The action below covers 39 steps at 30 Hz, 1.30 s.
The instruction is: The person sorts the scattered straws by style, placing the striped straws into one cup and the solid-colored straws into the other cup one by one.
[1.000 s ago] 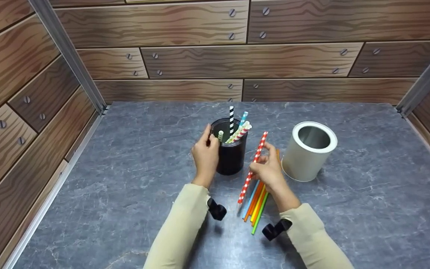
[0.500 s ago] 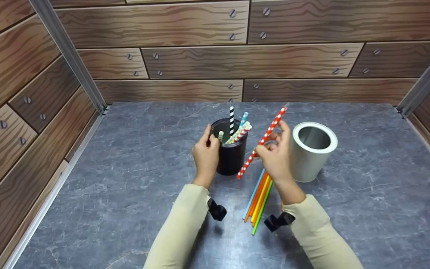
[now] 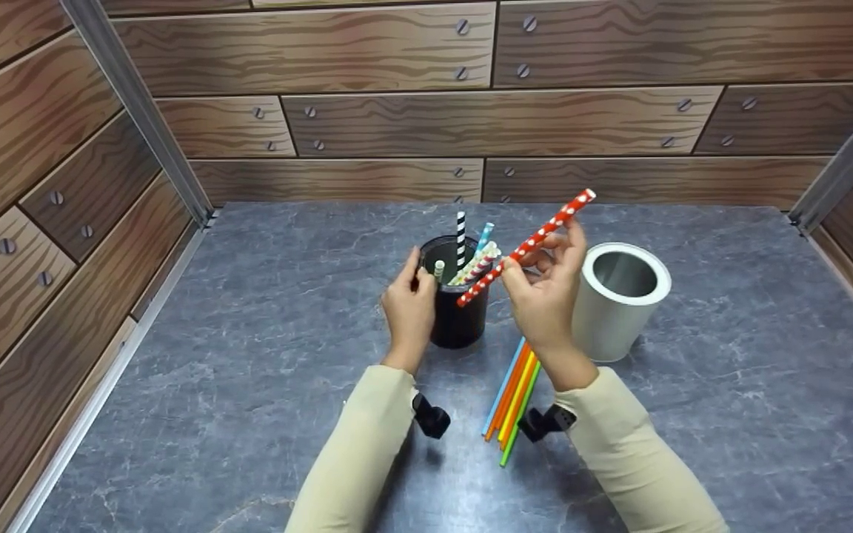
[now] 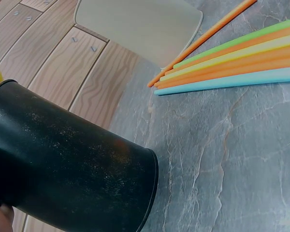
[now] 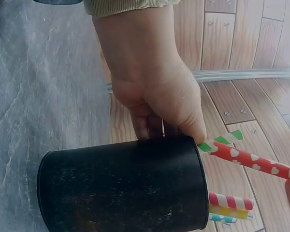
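My left hand (image 3: 409, 311) grips the left side of a black cup (image 3: 459, 322) standing on the table. Several patterned paper straws lean in it, among them a black-and-white striped straw (image 3: 460, 240) and a green-striped straw (image 5: 227, 139). Between thumb and fingers, my right hand (image 3: 549, 307) pinches a red paper straw (image 3: 537, 238) with white hearts. This straw slants in the air, its lower end in front of the cup's right side in the head view. In the right wrist view that end is beside the cup's mouth, close to the green-striped straw.
Several plain coloured straws (image 3: 517, 392) lie in a bundle on the grey marbled table (image 3: 249, 370), below my right hand. A white can (image 3: 608, 329) with a wide rim stands just right of that hand. Wood-patterned walls (image 3: 382, 122) enclose the table.
My right hand has lifted the red straw from just above the plain straws, up and towards the cup, and tilted it flatter. My left hand and the cup have stayed put.
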Each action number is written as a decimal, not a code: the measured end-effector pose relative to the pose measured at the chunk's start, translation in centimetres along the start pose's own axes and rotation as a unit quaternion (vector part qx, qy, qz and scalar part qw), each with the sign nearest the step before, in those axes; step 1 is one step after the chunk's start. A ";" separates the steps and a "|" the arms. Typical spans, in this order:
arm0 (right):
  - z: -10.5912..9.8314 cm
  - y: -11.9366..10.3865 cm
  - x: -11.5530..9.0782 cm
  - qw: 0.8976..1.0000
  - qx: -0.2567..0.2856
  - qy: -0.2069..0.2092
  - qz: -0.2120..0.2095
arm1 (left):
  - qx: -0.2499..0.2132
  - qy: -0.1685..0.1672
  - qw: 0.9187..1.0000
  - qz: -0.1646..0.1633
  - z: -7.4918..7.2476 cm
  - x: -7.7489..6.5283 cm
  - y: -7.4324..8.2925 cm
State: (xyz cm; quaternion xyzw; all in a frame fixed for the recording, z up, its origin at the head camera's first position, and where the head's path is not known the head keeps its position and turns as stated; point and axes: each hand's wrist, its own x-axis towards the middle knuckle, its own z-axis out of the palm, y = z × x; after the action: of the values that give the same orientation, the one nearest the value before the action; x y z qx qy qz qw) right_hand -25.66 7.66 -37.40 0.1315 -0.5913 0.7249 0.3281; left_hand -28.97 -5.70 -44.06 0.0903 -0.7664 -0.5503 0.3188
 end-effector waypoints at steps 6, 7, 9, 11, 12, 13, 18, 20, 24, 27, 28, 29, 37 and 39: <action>0.3 0.8 -0.1 0.995 -0.007 0.004 -0.099 | -0.008 -0.007 1.000 0.000 0.1 -0.1 -0.1; 0.4 0.9 -0.1 0.994 -0.007 0.005 -0.109 | -0.010 -0.007 1.000 0.001 0.1 -0.1 -0.1; 0.5 1.3 -0.1 0.992 -0.011 0.009 -0.122 | -0.013 -0.006 1.000 0.003 0.1 -0.1 -0.1; 0.6 1.7 -0.2 0.992 -0.016 0.012 -0.128 | -0.013 -0.005 1.000 0.004 0.1 -0.1 -0.1; 0.6 1.9 -0.3 0.991 -0.019 0.012 -0.129 | -0.012 -0.005 1.000 0.004 0.1 -0.1 -0.1; 0.6 2.1 -0.4 0.991 -0.022 0.011 -0.131 | -0.012 -0.006 1.000 0.004 0.1 -0.1 -0.1; 0.5 3.3 -0.7 0.987 -0.038 -0.006 -0.159 | -0.002 -0.005 1.000 0.007 0.1 0.0 -0.1; 0.4 3.7 -0.8 0.983 -0.049 -0.015 -0.176 | 0.000 -0.003 1.000 0.011 0.0 0.0 -0.1; 0.3 4.5 -1.2 0.978 -0.067 -0.033 -0.195 | 0.005 -0.006 1.000 0.015 0.1 0.0 -0.1; 0.3 5.1 -1.4 0.977 -0.083 -0.042 -0.194 | 0.001 -0.011 1.000 0.011 0.1 0.1 -0.2; 0.3 5.3 -1.5 0.977 -0.090 -0.043 -0.191 | -0.001 -0.012 1.000 0.009 0.1 0.1 -0.2; 0.3 5.5 -1.5 0.977 -0.099 -0.043 -0.185 | -0.004 -0.012 1.000 0.006 0.1 0.0 -0.3; 0.7 6.1 -1.9 0.983 -0.137 -0.059 -0.108 | -0.015 -0.017 1.000 -0.005 0.0 0.0 -0.2; 0.7 6.2 -1.9 0.982 -0.149 -0.068 -0.090 | -0.017 -0.017 1.000 -0.006 0.0 0.0 -0.2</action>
State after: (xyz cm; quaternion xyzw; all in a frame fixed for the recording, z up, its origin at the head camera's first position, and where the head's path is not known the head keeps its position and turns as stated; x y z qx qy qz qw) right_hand -28.28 5.88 -43.05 0.1829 -0.6995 0.5853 0.3670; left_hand -29.04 -5.81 -44.25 0.0798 -0.7620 -0.5664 0.3037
